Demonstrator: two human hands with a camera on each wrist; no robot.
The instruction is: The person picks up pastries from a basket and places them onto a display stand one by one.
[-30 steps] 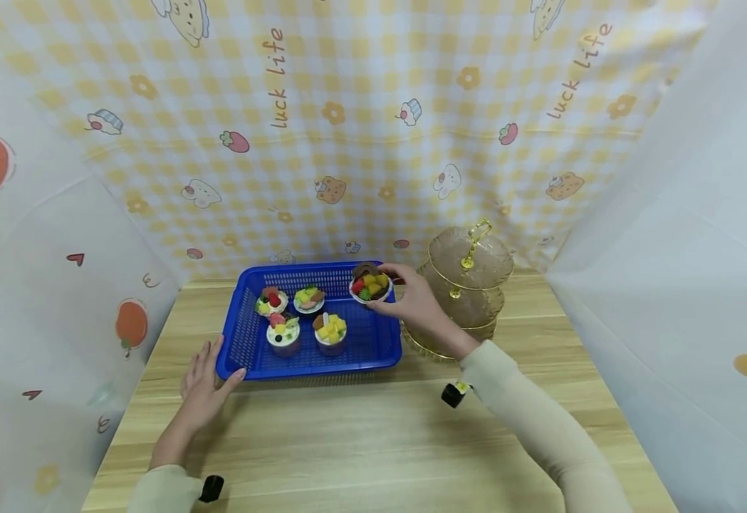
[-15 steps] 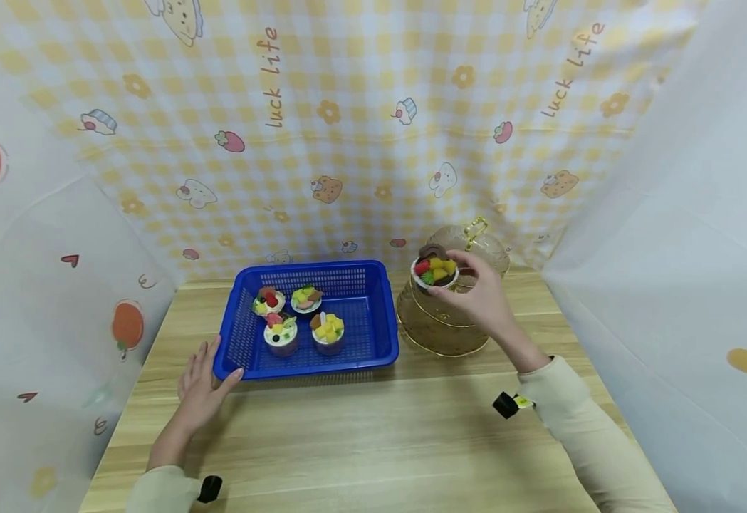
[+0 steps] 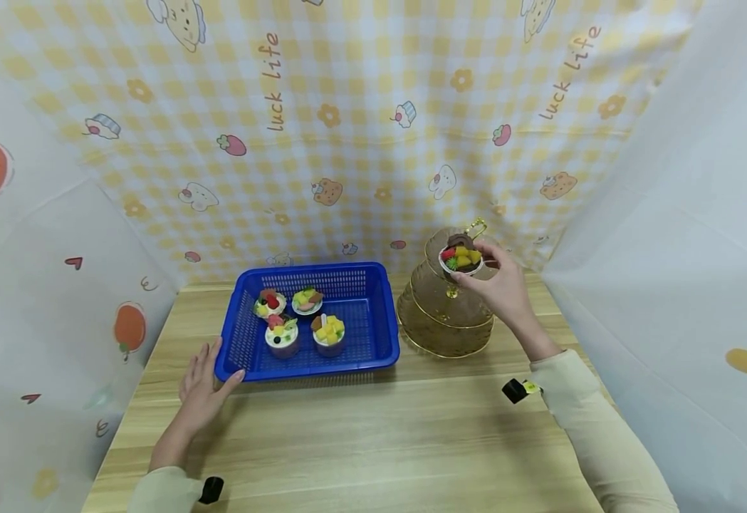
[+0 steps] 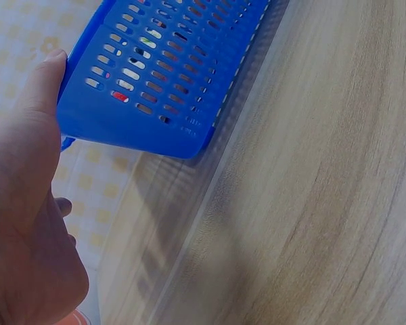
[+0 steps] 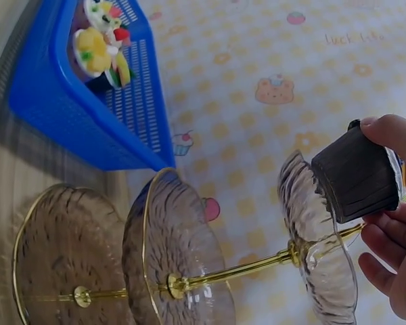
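My right hand (image 3: 504,288) pinches a fruit-topped cupcake (image 3: 461,261) by its sides, thumb and fingers across the dark cup. It is held at the top plate (image 5: 325,271) of a three-tier cake stand (image 3: 453,320); in the right wrist view the cup's base is right at that plate's surface. My left hand (image 3: 200,388) lies against the near left corner of a blue basket (image 3: 309,372), fingers loosely extended along its side and thumb at the front rim. Inside the basket stand several more fruit-topped cupcakes (image 3: 329,331), grouped toward the left.
Basket and stand are side by side toward the back of a wooden table (image 3: 360,442). A gold loop handle (image 3: 478,226) rises from the stand's top plate, close beside the held cupcake. Behind hangs a yellow checked cloth (image 3: 360,164).
My right hand has carried the cupcake from above the basket's right end rightward to the stand's top plate. The left hand has stayed at the basket's corner.
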